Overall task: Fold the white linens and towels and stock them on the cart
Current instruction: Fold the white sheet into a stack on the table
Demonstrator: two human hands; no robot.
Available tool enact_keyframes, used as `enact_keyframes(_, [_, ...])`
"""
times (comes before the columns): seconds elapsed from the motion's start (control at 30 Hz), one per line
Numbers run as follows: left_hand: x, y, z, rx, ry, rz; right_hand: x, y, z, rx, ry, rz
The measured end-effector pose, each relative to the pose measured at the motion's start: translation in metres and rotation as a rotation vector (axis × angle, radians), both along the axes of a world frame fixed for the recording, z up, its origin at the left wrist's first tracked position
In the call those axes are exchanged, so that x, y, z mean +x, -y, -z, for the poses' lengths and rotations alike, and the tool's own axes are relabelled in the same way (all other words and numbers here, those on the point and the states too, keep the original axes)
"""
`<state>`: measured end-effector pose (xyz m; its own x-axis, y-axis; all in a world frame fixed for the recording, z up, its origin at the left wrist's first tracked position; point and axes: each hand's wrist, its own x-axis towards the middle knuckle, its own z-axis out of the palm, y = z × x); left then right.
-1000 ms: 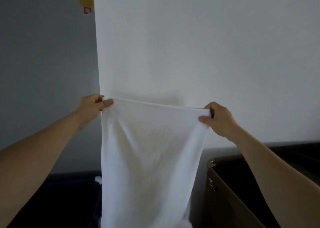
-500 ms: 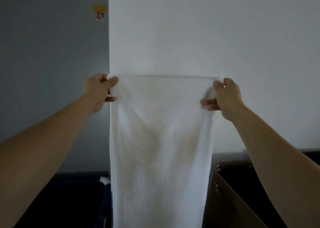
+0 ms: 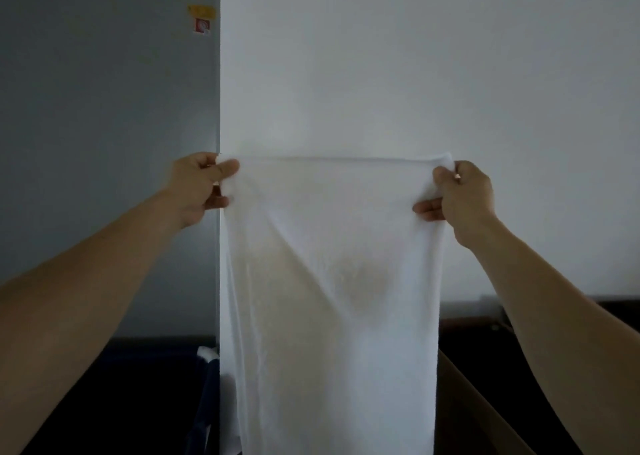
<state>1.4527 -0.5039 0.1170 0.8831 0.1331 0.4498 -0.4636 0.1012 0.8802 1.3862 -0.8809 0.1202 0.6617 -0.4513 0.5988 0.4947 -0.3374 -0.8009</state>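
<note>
Reaching out from the near corners, both arms end in hands gripping one white towel. The left hand pinches its top left corner and the right hand pinches its top right corner. The towel hangs flat between them, top edge level and taut, lower end out of view. Beyond, a brown bin stands low right. A yellow and red sticker sits on the far grey wall, left.
</note>
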Motion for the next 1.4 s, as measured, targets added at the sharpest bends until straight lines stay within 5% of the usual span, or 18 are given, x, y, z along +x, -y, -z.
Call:
enact_keyframes(0.33, [0.001,0.007,0.01,-0.116,-0.061,0.084,0.002,0.009,0.013,0.004,-0.043,0.014])
enact_keyframes(0.63, [0.036,0.018,0.056,-0.061,-0.083,-0.086,0.034,0.004,0.043,0.033,-0.185,-0.063])
enact_keyframes(1.07, [0.068,0.037,-0.015,-0.038,0.146,-0.256,0.081,0.015,-0.011,0.009,0.033,-0.065])
enact_keyframes(1.4, [0.0,0.036,0.027,-0.052,0.101,-0.258,0.041,0.027,0.028,0.013,0.003,-0.204])
